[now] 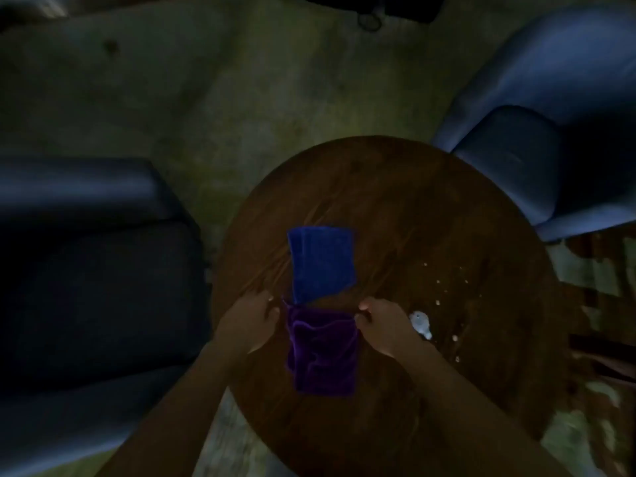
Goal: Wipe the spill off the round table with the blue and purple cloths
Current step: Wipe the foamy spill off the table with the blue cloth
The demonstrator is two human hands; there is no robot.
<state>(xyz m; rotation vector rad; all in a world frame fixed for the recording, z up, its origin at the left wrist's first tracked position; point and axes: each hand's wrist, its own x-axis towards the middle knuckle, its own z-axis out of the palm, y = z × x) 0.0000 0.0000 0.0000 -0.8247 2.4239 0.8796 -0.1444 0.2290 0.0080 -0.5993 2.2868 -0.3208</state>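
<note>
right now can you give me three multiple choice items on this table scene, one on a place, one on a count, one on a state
1. Where does the white spill puddle lie on the round brown wooden table?
A. just beside the right hand
B. under the folded blue cloth
C. at the far rim

2. How many cloths are on the table?
A. one
B. two
C. three

3. What is the state of the crumpled purple cloth?
A. untouched, lying apart from both hands
B. balled up in one hand
C. held at its far corners by both hands

Answers:
1. A, the puddle sits right next to the right hand, with small droplets scattered beyond.
2. B, only the blue cloth and the purple one show.
3. C, the left hand and the right hand each pinch a far corner with the fingers.
</note>
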